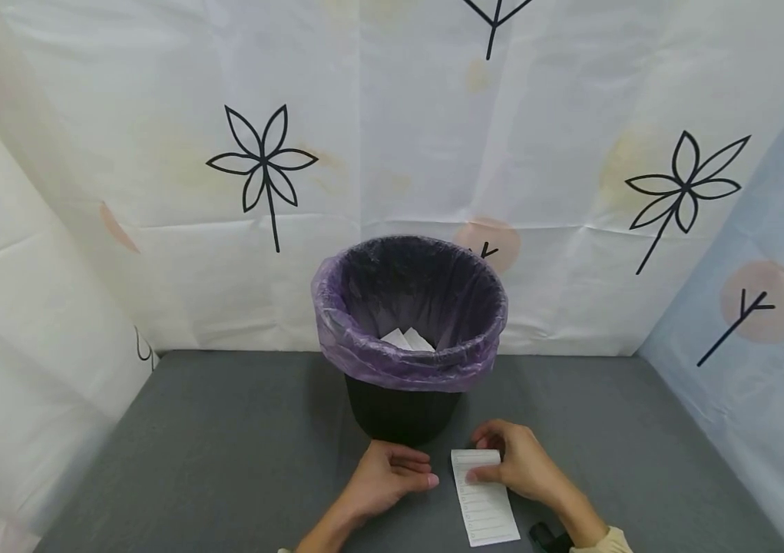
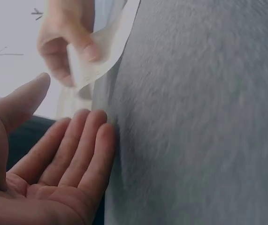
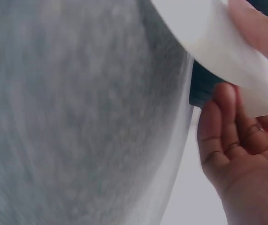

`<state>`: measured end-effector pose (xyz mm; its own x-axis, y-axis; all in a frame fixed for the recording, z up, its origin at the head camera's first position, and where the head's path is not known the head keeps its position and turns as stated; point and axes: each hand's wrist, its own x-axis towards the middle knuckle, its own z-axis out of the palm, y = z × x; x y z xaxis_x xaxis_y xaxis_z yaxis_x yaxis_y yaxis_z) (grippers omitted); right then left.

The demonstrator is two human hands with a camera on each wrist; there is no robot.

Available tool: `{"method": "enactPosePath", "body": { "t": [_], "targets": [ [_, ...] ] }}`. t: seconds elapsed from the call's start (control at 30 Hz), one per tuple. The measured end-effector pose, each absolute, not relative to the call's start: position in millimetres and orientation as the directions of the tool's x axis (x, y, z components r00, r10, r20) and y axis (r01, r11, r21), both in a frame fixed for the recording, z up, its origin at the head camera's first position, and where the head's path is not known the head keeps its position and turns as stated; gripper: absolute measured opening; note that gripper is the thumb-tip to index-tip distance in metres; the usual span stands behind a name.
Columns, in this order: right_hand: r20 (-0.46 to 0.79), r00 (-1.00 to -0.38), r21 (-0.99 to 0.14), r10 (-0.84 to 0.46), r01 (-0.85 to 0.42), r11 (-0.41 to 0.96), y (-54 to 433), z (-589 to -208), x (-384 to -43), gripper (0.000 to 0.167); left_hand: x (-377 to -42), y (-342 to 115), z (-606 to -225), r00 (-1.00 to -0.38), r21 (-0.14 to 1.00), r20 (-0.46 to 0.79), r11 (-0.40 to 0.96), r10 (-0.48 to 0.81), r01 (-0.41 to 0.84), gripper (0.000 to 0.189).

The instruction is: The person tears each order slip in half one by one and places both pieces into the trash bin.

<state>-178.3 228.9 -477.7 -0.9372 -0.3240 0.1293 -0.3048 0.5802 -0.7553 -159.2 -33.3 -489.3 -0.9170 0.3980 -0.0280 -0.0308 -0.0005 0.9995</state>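
A long white paper sheet (image 1: 488, 511) with printed lines and small boxes lies along the near part of the grey table. My right hand (image 1: 521, 465) pinches it near its far end, thumb on top. In the right wrist view the sheet (image 3: 204, 37) bends upward, away from the table. My left hand (image 1: 388, 476) is to the left of the sheet, apart from it and holding nothing. Its fingers (image 2: 80, 154) are loosely extended beside the tabletop in the left wrist view, the thumb spread away.
Just beyond the hands stands a black bin (image 1: 401, 407) lined with a purple plastic bag (image 1: 405, 365). White paper pieces (image 1: 408, 339) lie inside it. Patterned cloth (image 1: 392, 115) hangs behind and at both sides of the grey table (image 1: 226, 453). A small black object (image 1: 549, 538) is by the right wrist.
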Motion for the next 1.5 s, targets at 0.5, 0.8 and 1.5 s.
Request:
{"method": "enactPosePath", "body": {
  "t": [0.5, 0.8, 1.5],
  "targets": [
    [0.220, -0.926, -0.857, -0.308, -0.335, 0.393, 220.0, -466.9, -171.9, 0.037, -159.1, -7.9, -492.7, -0.924, 0.996, -0.074, 0.069, 0.376, -0.052, 0.021],
    [0.232, -0.924, -0.868, -0.304, -0.337, 0.364, 218.4, -465.8, -167.9, 0.037, -159.1, -14.2, -487.6, -0.938, 0.996, -0.028, 0.093, 0.346, 0.005, 0.008],
    [0.297, -0.822, -0.860, -0.486, -0.451, 0.239, 207.2, -453.2, -164.4, 0.030, -154.7, -55.5, -444.3, -0.854, 0.917, 0.109, 0.280, 0.508, 0.283, 0.007]
  ]
}}
